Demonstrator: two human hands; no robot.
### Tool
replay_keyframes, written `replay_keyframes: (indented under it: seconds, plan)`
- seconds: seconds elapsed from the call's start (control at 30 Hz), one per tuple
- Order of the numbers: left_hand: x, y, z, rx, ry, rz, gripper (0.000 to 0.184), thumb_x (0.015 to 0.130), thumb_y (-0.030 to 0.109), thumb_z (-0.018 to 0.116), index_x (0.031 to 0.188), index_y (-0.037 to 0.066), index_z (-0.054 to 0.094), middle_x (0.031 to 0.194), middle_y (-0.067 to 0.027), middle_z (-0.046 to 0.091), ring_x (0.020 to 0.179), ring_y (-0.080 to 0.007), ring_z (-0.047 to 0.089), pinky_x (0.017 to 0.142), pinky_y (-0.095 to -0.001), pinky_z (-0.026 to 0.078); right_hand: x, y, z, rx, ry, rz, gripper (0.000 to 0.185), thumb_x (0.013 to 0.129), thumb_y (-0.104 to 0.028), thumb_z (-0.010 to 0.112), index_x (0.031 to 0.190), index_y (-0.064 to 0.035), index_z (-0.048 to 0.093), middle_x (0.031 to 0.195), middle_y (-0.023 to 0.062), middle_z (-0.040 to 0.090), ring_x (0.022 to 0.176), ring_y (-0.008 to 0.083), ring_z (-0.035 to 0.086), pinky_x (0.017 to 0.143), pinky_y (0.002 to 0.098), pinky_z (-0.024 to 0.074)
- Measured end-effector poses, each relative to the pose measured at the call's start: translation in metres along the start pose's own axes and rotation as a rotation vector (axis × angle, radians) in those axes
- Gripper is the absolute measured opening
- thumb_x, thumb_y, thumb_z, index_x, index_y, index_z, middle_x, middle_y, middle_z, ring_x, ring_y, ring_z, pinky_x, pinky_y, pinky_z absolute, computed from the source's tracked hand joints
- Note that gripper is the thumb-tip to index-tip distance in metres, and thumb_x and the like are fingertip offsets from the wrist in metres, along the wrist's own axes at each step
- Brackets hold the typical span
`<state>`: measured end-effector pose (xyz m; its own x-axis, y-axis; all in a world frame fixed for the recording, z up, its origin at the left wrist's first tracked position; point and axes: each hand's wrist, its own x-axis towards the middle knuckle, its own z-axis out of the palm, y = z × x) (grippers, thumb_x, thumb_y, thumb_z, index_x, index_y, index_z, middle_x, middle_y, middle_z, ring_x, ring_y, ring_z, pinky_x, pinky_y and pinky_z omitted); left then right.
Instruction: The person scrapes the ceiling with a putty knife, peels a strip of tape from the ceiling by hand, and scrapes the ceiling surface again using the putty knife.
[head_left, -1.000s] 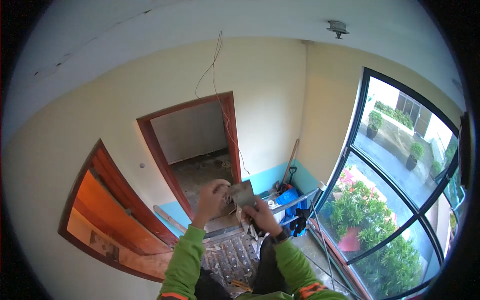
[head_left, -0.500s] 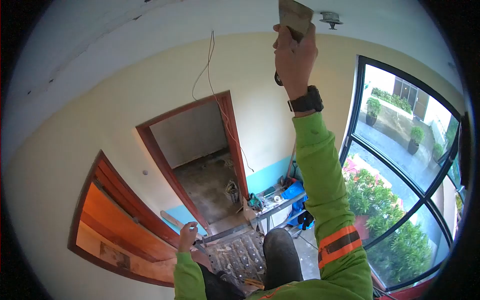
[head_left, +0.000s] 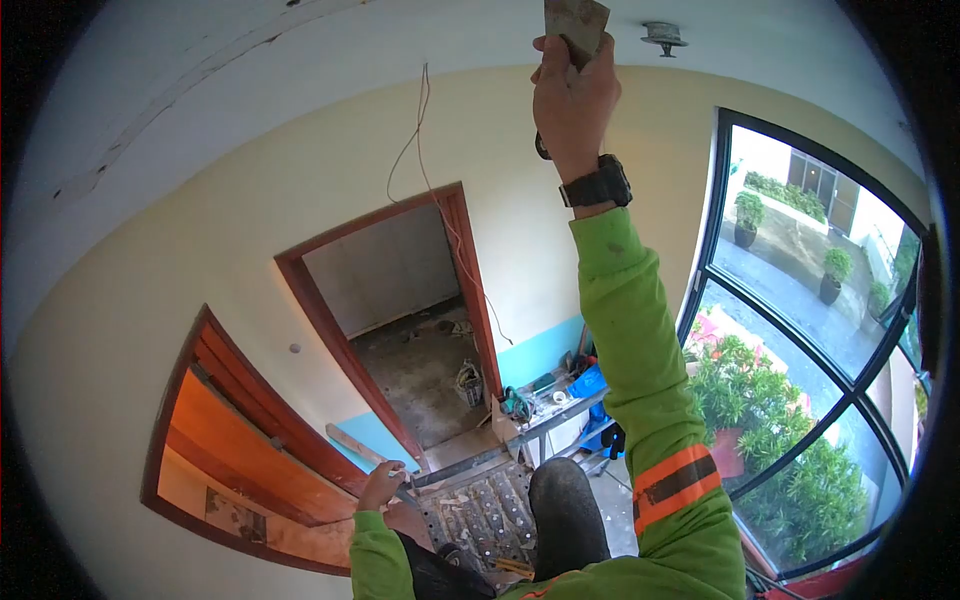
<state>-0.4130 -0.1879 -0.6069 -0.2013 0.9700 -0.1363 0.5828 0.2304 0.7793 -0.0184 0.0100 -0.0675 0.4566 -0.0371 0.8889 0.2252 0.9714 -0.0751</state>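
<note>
My right hand (head_left: 575, 100) is raised to the white ceiling, its fingers closed round a putty knife. The broad, stained blade of the putty knife (head_left: 577, 22) points upward near the ceiling surface; its handle is mostly hidden by the hand. A black watch sits on that wrist. Low at the left, my left hand (head_left: 381, 484) is held with fingers curled together near a light wooden strip (head_left: 352, 443). A dark shape shows beside those fingers, but I cannot make out what they hold.
Below me is a spattered, perforated platform (head_left: 485, 510). A workbench (head_left: 560, 410) with tools stands by the wall. Loose wires (head_left: 420, 130) hang from the ceiling near a round ceiling fitting (head_left: 664, 38). A doorway (head_left: 400, 300) opens ahead; a large window (head_left: 800, 330) is at right.
My right hand and the putty knife have shifted slightly left and up in view. My left hand has dropped a little. Both hands keep their hold.
</note>
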Motion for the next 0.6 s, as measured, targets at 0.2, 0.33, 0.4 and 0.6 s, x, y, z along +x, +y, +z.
replay_keyframes:
  seconds: [0.2, 0.33, 0.4, 0.6]
  plan:
    - [-0.007, 0.027, -0.004, 0.085, -0.023, 0.084, 0.033, 0.089, 0.018, 0.064, 0.119, 0.003, 0.062, 0.118, -0.0188, 0.064, 0.104, -0.0292, 0.064, 0.091, -0.0371, 0.051, -0.003, -0.024, 0.004, 0.593, -0.092, 0.395, 0.011, 0.095, -0.009, 0.052, 0.101, 0.0002, 0.05, 0.084, 0.0151, 0.068, 0.06, 0.0225, 0.066, 0.055, 0.0314, 0.0518]
    - [-0.007, 0.033, -0.003, 0.029, -0.09, 0.018, 0.034, 0.09, 0.017, 0.063, 0.12, 0.004, 0.061, 0.117, -0.0177, 0.064, 0.102, -0.0286, 0.065, 0.089, -0.0366, 0.051, 0.003, -0.01, -0.001, 1.956, -0.284, 0.973, 0.022, 0.102, -0.026, 0.045, 0.105, -0.0041, 0.05, 0.071, 0.0087, 0.057, 0.055, 0.0122, 0.052, 0.051, 0.0242, 0.0476]
    - [-0.005, 0.023, 0.0, 0.024, -0.088, 0.017, 0.033, 0.09, 0.016, 0.063, 0.12, 0.004, 0.061, 0.116, -0.0168, 0.065, 0.101, -0.0276, 0.065, 0.088, -0.0363, 0.051, 0.0, -0.006, -0.002, 1.965, -0.26, 0.998, 0.026, 0.103, -0.031, 0.043, 0.108, -0.0059, 0.048, 0.065, 0.0048, 0.05, 0.055, 0.0117, 0.047, 0.05, 0.0248, 0.0474]
    - [-0.011, 0.03, -0.004, 0.047, -0.1, -0.068, 0.035, 0.09, 0.02, 0.063, 0.122, 0.005, 0.061, 0.11, -0.0152, 0.067, 0.099, -0.0244, 0.066, 0.086, -0.0346, 0.051, -0.019, -0.029, 0.001, 0.911, -0.088, 0.608, 0.019, 0.102, -0.019, 0.045, 0.107, -0.0016, 0.049, 0.087, 0.0114, 0.064, 0.057, 0.0123, 0.054, 0.052, 0.0263, 0.0463]
